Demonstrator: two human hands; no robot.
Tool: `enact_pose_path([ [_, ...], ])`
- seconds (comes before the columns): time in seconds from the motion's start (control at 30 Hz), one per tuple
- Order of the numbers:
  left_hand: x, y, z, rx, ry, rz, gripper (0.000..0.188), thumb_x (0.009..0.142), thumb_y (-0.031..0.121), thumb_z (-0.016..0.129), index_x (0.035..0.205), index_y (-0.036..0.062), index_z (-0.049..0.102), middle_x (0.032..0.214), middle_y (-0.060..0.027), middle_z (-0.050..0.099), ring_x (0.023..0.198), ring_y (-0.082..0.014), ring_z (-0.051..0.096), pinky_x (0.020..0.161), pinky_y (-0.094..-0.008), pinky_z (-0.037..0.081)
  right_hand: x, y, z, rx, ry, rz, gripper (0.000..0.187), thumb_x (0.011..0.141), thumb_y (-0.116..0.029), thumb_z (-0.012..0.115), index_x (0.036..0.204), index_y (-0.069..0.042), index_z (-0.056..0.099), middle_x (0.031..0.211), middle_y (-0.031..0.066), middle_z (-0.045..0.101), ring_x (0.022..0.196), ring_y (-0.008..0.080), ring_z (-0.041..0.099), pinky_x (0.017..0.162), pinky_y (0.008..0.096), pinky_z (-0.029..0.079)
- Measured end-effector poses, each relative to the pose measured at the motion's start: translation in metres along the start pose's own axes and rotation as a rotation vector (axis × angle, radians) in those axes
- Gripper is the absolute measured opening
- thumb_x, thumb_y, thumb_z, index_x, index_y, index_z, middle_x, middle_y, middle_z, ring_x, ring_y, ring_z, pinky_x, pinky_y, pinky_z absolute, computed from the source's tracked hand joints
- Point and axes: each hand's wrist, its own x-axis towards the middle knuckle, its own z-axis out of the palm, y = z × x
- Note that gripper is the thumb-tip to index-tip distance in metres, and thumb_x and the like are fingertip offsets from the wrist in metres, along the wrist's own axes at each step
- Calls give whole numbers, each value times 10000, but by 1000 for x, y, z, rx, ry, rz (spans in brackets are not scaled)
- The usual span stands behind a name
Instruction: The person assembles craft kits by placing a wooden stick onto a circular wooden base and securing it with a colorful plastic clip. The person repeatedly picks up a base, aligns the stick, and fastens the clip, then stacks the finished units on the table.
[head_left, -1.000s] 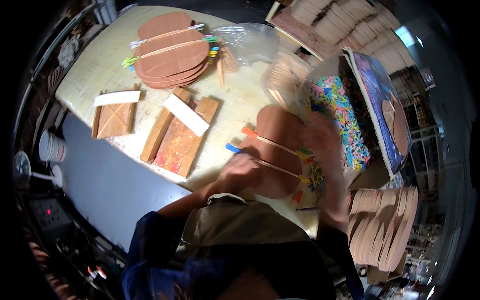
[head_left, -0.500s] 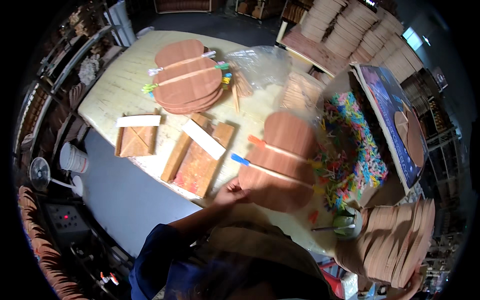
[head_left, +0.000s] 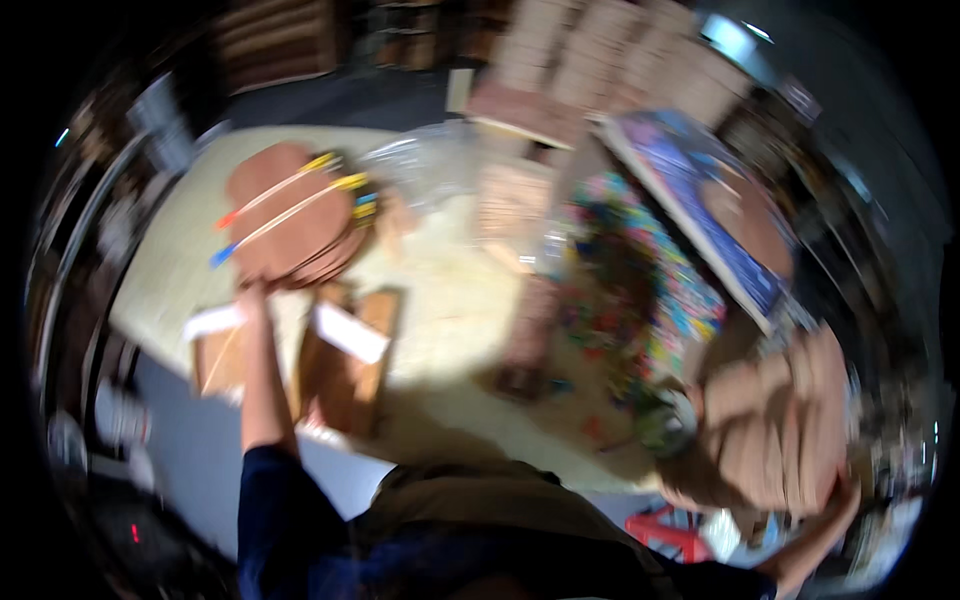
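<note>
A guitar-shaped wooden board (head_left: 291, 215) lies on a pile of like boards at the far left of the table. Two thin wooden strips (head_left: 285, 206) cross it, with orange and blue clips at their left ends and yellow ones at their right. My left hand (head_left: 256, 290) is at the near edge of this board, seemingly gripping it, though motion smears the fingers. Far to the right, my right hand (head_left: 846, 492) reaches the outer edge of a thick stack of similar boards (head_left: 775, 430). Blur hides whether its fingers close on one.
Two wooden jigs with white strips, a small one (head_left: 218, 362) and a larger one (head_left: 375, 325), stand along the near edge. An open box of colourful clips (head_left: 690, 290) is at right, beside a green container (head_left: 665, 422). Clear plastic wrap (head_left: 425, 165) lies farther back.
The clipped board has gone from the table's middle onto the far-left pile with my left hand. My right hand has moved up along the right stack. The view has shifted and blurred.
</note>
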Motion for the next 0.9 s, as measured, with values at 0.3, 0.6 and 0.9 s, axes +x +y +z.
enact_pose_path([
  [0.3, -278, 196, 18, -488, -543, 887, 486, 879, 128, 577, 1316, -15, 418, 1291, -189, 487, 1217, -304, 443, 1043, -389, 321, 0, -29, 64, -449, 187, -172, 573, 699, -398, 792, 1001, 57, 619, 876, 111, 640, 744, 180, 601, 641, 326, 479],
  [0.6, -567, 385, -12, -876, -1213, 2036, 719, 724, 183, 699, 1364, 88, 386, 1434, -101, 338, 1328, -339, 294, 1085, -478, 253, -30, -36, 62, -527, 267, -221, 524, 694, -399, 792, 987, 3, 630, 850, 97, 638, 736, 185, 578, 660, 343, 478],
  [0.9, -628, 410, 2, -889, -1274, 2037, 699, 772, 192, 680, 1389, 123, 358, 1467, -83, 288, 1327, -357, 299, 1065, -418, 325, -79, -79, 81, -560, 522, -182, 578, 641, -489, 785, 938, -4, 679, 930, 187, 669, 841, 298, 642, 755, 374, 511],
])
